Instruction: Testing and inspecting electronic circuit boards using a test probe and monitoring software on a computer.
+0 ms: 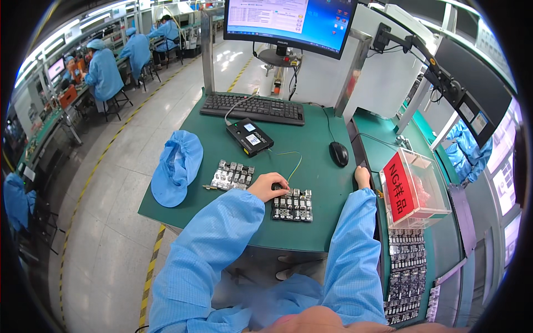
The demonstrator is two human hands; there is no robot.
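Observation:
My left hand (pixel 270 187) is closed in a pinch on the end of a thin yellow-green cable (pixel 300 161), at the upper left of a circuit board panel (pixel 292 206). That panel lies flat on the green table and carries rows of small silver metal parts. The cable runs back to a black tester box (pixel 250 136) with a small lit screen. To the left of my hand lies a second panel (pixel 231 175) with similar silver parts. My right hand (pixel 362 177) is curled at the table's right edge, its fingers partly hidden.
A blue cap (pixel 177 168) lies at the left edge. Behind are a keyboard (pixel 252 109), a mouse (pixel 338 154) and a monitor (pixel 288 22). On the right, a clear box (pixel 425 191) with a red label stands beyond several stacked boards (pixel 407 272). Co-workers sit far left.

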